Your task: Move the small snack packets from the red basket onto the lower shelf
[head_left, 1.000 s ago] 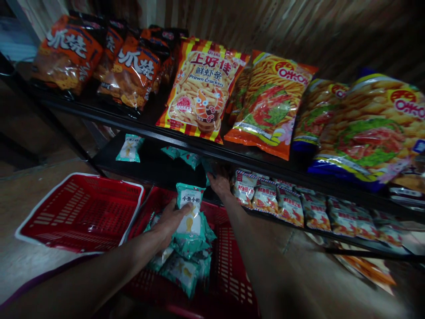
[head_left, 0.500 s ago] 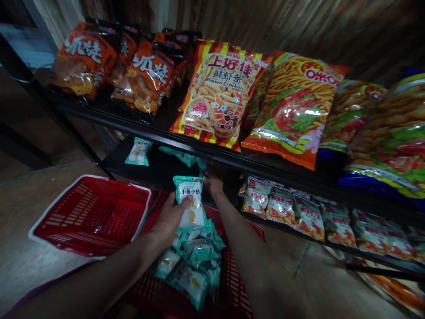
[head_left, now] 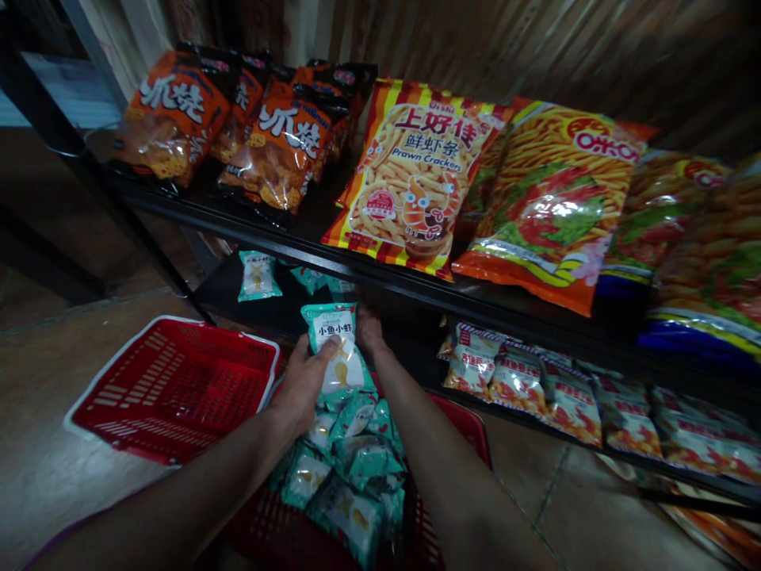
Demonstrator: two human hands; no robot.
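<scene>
My left hand [head_left: 303, 377] is closed around a teal-and-white snack bag [head_left: 346, 366], its thumb across the front. That bag is upright, just in front of the lower shelf. To its right, my right hand [head_left: 369, 331] reaches under the upper shelf; its fingers are lost in shadow. Close by, on the lower shelf, lie other teal bags [head_left: 309, 277], partly hidden by the shelf edge. A single teal bag [head_left: 259, 275] stands farther left. Below my hands, several teal bags [head_left: 348, 507] are piled in a red basket [head_left: 479, 428].
A second red basket [head_left: 172, 388] with a white rim sits on the floor at left. Overhead, the black upper shelf [head_left: 285, 242] carries orange bags [head_left: 291, 135], a prawn cracker bag [head_left: 410, 174] and larger bags [head_left: 552, 206]. White-and-orange bags [head_left: 517, 385] line the lower shelf at right.
The view has shifted slightly, moving the shelves rightward in the picture. Against them, my left hand with its snack bag and my right hand have both moved a little left.
</scene>
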